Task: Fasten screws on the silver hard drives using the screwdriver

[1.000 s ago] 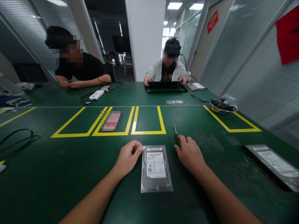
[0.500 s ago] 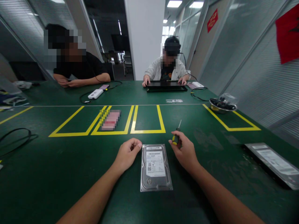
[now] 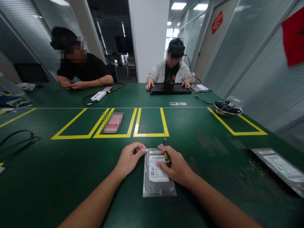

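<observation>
A silver hard drive (image 3: 156, 183) with a white label lies flat on the green table in front of me. At its top left corner is my left hand (image 3: 131, 157), thumb and forefinger pinched together; whether they grip the corner or something small, I cannot make out. My right hand (image 3: 178, 164) is closed on a screwdriver (image 3: 167, 156) with a yellow and black handle. The screwdriver's thin shaft points away from me, past the drive's far edge. This hand is over the right side of the drive and covers part of the label.
Another hard drive (image 3: 280, 169) lies at the right. A bowl (image 3: 228, 109) of dark items stands farther back, near yellow tape outlines (image 3: 152, 135). A pink blurred object (image 3: 114, 123) lies inside one outline. Across the table, a person handles a black panel (image 3: 170, 88); another rests their arms there.
My right hand has moved left with the screwdriver, from beside the drive to above it. My left hand has stayed at the corner. The person opposite has lowered the black panel.
</observation>
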`<state>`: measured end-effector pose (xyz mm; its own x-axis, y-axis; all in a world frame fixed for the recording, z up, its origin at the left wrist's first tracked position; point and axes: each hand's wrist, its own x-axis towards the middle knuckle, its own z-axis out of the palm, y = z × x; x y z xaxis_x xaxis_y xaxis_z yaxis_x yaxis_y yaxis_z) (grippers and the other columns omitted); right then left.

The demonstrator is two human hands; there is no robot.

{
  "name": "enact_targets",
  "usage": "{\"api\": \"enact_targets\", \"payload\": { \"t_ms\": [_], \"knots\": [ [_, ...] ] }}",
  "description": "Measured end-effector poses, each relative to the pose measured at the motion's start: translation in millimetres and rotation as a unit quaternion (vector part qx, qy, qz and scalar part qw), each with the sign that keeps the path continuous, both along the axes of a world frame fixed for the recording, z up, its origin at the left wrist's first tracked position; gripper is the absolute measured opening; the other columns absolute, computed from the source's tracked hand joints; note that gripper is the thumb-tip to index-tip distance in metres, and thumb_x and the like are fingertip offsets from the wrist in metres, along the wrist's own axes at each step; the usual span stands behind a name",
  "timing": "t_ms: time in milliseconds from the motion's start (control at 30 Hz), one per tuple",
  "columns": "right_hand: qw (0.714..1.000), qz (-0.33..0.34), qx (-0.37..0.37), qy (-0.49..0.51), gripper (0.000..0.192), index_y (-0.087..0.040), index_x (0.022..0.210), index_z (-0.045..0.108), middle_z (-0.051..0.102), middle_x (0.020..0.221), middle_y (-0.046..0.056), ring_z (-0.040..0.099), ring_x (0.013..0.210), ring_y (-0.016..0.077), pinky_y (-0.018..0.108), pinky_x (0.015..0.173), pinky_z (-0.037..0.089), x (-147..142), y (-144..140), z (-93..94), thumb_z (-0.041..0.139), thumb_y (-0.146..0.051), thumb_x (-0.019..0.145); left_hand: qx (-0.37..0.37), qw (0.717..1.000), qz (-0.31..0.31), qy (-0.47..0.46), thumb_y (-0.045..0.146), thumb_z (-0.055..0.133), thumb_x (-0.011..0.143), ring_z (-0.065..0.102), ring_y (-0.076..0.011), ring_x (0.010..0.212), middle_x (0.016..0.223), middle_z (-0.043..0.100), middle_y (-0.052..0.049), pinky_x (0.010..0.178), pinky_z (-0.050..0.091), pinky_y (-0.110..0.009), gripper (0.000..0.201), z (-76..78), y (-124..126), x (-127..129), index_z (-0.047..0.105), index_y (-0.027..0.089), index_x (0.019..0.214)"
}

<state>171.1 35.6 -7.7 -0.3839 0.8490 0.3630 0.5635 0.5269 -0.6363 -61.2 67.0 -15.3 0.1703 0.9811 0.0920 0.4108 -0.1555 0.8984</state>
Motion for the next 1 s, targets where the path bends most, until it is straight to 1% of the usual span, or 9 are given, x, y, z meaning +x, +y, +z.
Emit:
{"api": "enact_targets", "payload": {
  "t_ms": [133,367,667,1000],
  "knots": [
    [1.000,0.005,-0.025,0.000,0.030,-0.023,0.108,0.048,0.063,0.123,0.010,0.058,0.119,0.0230,0.042,0.101,0.046,-1.0,-0.2,2.9,0.065,-0.024,0.083,0.007,1.000,0.005,0.002,0.034,0.063,0.085,0.055,-0.0153,0.065,0.074,0.065,-0.002,0.061,0.041,-0.025,0.020,-1.3,1.7,0.3,0.071,0.017,0.087],
    [0.999,0.006,-0.043,-0.006,0.029,-0.022,0.107,0.049,0.062,0.120,0.011,0.058,0.115,0.0247,0.045,0.099,0.045,-1.3,-5.1,7.5,0.064,-0.024,0.083,0.015,1.000,-0.002,0.012,0.033,0.063,0.085,0.055,-0.0153,0.064,0.073,0.066,-0.002,0.059,0.041,-0.024,0.019,-1.0,1.4,0.4,0.072,0.017,0.086],
    [0.999,0.011,-0.049,-0.008,0.030,-0.023,0.108,0.047,0.061,0.120,0.010,0.057,0.116,0.0244,0.043,0.099,0.044,-1.0,-8.9,6.3,0.063,-0.023,0.083,0.023,0.999,-0.016,0.039,0.032,0.061,0.087,0.055,-0.0152,0.064,0.073,0.066,-0.001,0.059,0.040,-0.024,0.018,-1.7,1.7,1.5,0.073,0.018,0.086],
    [0.999,0.016,-0.046,-0.012,0.030,-0.023,0.109,0.047,0.060,0.120,0.011,0.056,0.118,0.0254,0.046,0.101,0.044,-0.5,-10.2,6.0,0.062,-0.023,0.084,0.033,0.998,-0.008,0.053,0.032,0.061,0.086,0.056,-0.0159,0.064,0.075,0.068,-0.002,0.059,0.040,-0.024,0.019,-0.7,-0.4,2.3,0.073,0.019,0.085]
  ]
}}
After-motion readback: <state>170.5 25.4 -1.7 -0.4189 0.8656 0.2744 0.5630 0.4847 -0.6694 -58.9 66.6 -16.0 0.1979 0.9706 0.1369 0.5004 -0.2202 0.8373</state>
